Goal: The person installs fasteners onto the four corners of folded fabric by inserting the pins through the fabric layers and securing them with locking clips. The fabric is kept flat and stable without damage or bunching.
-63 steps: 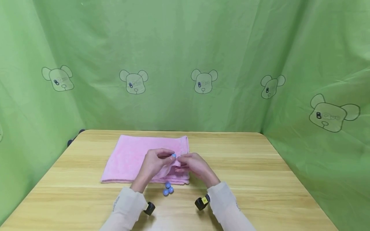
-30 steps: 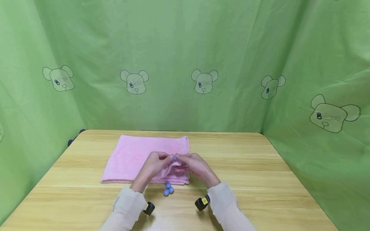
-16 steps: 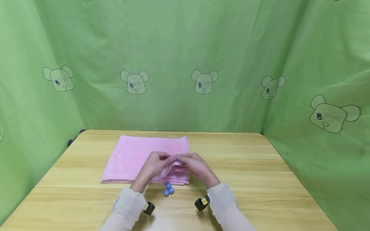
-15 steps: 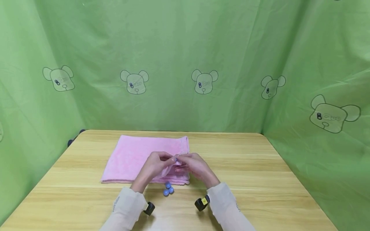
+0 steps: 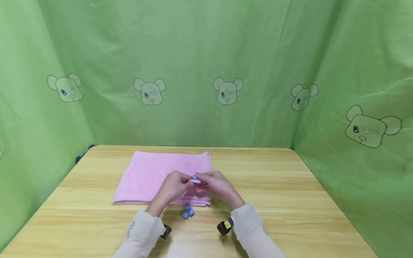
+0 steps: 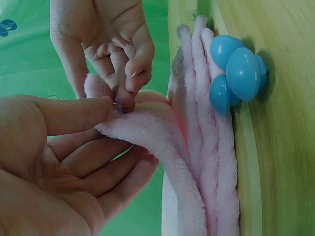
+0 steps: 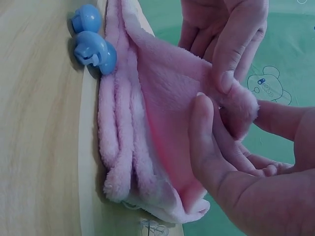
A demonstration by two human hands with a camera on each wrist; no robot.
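Observation:
A folded pink plush towel (image 5: 151,175) lies on the table, its near right corner lifted between both hands. My left hand (image 5: 171,187) pinches the raised edge from the left; in the left wrist view its thumb presses by a thin metal pin (image 6: 116,103). From the right, my right hand (image 5: 219,186) pinches the same corner between thumb and fingers. A blue domed clip (image 5: 194,177) sits on top of the fold between the fingertips; both wrist views hide its cap. Three more blue mushroom-shaped clips (image 6: 243,73) lie together at the towel's near edge.
The wooden table (image 5: 274,186) extends to both sides. A green curtain (image 5: 190,53) printed with bear heads surrounds its back and sides. Black wrist cameras (image 5: 224,227) hang under both sleeves, just above the tabletop.
The blue clip, first pinched in the left fingers, went between both thumbs and now shows on the raised corner. The left thumb has shifted below the fold. The three loose clips stayed put.

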